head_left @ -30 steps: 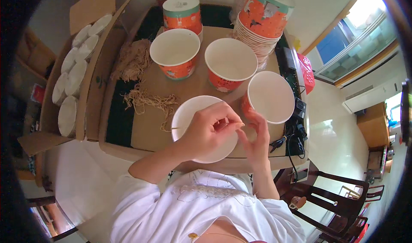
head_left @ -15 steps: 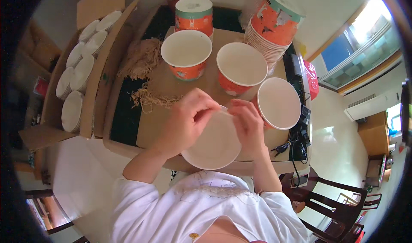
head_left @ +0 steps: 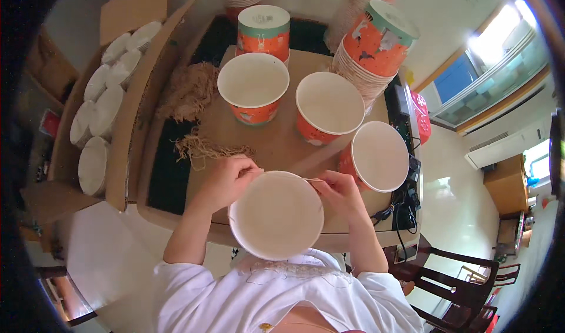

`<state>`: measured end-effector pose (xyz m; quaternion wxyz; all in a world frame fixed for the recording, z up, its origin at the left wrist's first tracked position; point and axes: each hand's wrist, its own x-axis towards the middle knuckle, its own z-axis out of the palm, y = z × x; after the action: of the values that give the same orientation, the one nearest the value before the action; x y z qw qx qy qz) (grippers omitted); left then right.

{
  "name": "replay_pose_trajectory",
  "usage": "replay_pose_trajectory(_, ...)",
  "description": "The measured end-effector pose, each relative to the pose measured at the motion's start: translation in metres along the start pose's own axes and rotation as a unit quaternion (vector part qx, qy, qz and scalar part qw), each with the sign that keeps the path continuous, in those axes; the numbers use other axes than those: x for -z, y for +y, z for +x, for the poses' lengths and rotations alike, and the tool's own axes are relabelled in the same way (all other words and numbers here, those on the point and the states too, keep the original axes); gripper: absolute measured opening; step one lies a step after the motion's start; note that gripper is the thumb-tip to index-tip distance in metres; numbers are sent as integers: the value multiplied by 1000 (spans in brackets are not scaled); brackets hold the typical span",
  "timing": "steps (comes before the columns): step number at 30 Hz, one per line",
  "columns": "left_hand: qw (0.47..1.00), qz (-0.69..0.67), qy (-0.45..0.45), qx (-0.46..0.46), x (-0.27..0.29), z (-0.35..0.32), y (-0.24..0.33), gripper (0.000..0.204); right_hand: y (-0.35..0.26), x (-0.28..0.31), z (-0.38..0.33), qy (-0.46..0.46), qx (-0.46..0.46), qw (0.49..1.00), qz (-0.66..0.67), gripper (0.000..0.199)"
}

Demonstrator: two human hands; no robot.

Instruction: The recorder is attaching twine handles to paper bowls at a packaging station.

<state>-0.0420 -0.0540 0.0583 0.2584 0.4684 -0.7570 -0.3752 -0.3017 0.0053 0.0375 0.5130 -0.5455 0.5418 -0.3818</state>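
Note:
Close to my body, a white-lined paper bucket [head_left: 276,218] is tipped so that its open mouth and bare inside show. My right hand [head_left: 340,193] is at the far right of its rim, thumb and fingers pinching the end of a thin pale string [head_left: 311,179]. This string runs leftward across the top of the mouth, and I cannot tell how it is fixed. Across from it, my left hand [head_left: 231,177] has its fingers closed at the far left of the rim. What these fingers hold is hidden.
Beyond my hands stand orange paper buckets: one at left [head_left: 253,89], one in the middle [head_left: 331,103], one at right [head_left: 379,156]. Stacked buckets [head_left: 374,42] rise behind. A tangle of brown strings [head_left: 191,92] lies left, near a carton [head_left: 138,103] of wrapped stacks. Black cables [head_left: 401,206] lie right.
My hands were close together above the bucket and have drawn apart, to either side of its rim. More of the bucket's mouth shows, and the string spans part of it.

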Motion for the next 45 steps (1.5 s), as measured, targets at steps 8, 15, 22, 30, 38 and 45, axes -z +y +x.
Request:
replay_pose_trajectory(8,880,-334,-273,199,-42,9,-35,22,16,5,8,-24,-103,985,138,10)
replay_pose_trajectory(15,971,-197,-119,60,-40,4,-34,14,-1,14,-4,67,-35,993,89,11)
replay_pose_trajectory(22,928,-178,-246,217,-23,3,-55,28,21,19,-11,47,-64,996,51,13)
replay_pose_trajectory(30,925,-219,-251,183,-52,-14,-46,32,3,5,-24,8,-139,990,-14,29)
replay_pose_trajectory(38,890,-133,-345,266,-63,-22,-38,34,63,19,-37,-137,-179,973,44,29)
replay_pose_trajectory(45,833,-438,-285,185,-32,-14,6,53,-67,41,-34,-184,-30,948,-259,39)
